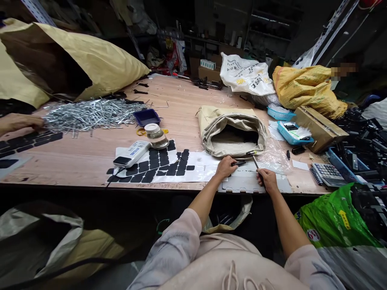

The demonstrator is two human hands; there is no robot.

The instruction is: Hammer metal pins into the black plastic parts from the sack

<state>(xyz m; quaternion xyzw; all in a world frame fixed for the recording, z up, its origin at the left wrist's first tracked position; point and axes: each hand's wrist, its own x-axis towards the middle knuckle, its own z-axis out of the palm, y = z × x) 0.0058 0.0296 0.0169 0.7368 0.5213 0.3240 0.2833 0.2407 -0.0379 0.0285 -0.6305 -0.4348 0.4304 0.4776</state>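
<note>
My left hand (225,168) rests at the table's front edge, its fingers pinched on a small black part (239,163) whose exact kind I cannot make out. To its right, my right hand (268,180) is closed around the dark handle of a small hammer (254,160), its metal shaft slanting up and left. The hammer's head is just in front of the opening of a beige sack (232,150) with a rolled rim. Under both hands lies a grey plate (244,181) along the edge.
Left of my hands are sheets of black adhesive pads (151,161), a white device (133,154) and a glass jar (157,137). Another person's hand (22,123) is beside a pile of metal pins (96,114). A calculator (328,174) and blue baskets (293,133) stand on the right.
</note>
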